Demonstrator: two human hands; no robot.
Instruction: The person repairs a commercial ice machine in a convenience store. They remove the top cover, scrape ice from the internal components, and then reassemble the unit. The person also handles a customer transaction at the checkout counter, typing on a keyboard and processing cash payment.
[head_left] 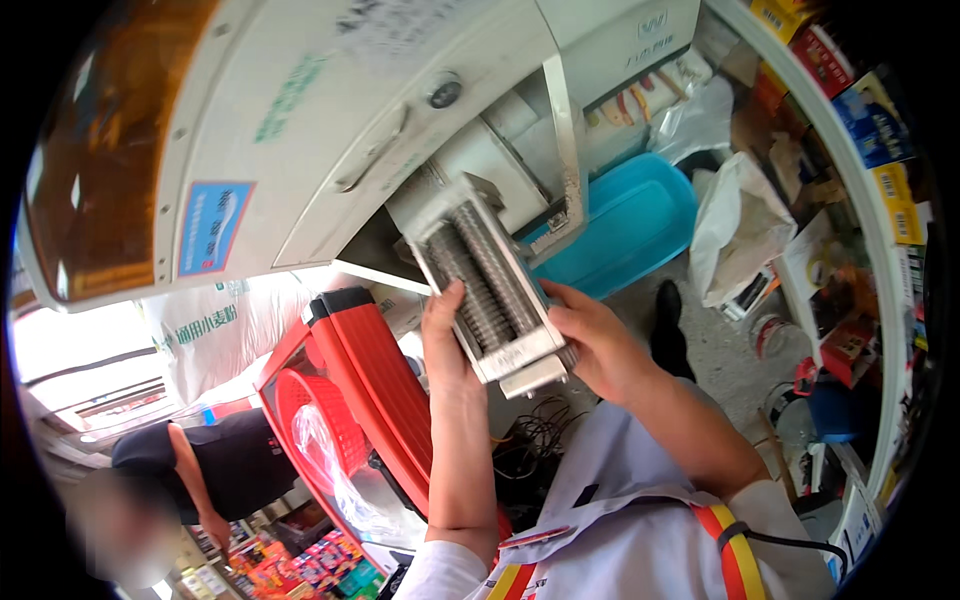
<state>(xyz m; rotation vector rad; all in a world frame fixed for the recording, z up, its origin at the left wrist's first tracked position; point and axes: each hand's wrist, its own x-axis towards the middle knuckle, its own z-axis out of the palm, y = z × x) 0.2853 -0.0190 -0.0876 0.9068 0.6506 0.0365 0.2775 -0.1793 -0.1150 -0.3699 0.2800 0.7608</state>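
Note:
Between my two hands is a noodle cutter block [541, 338], a metal frame with two ridged rollers side by side. My left hand [449, 335] grips its left side, the thumb lying on the frame edge near the rollers. My right hand [600, 340] is closed round the right side near the lower end. The block's far end sits right at the opening of a large white machine [330, 170]; I cannot tell whether it touches. A metal bracket arm [566, 150] of the machine stands just right of the block.
A blue plastic tub [640, 215] stands right of the machine. White bags [740, 230] and shelved boxes [885, 120] lie further right. To the left are a red cabinet [375, 390], a red basket [325, 430] and another person in black [225, 455]. Cables [540, 430] lie below my hands.

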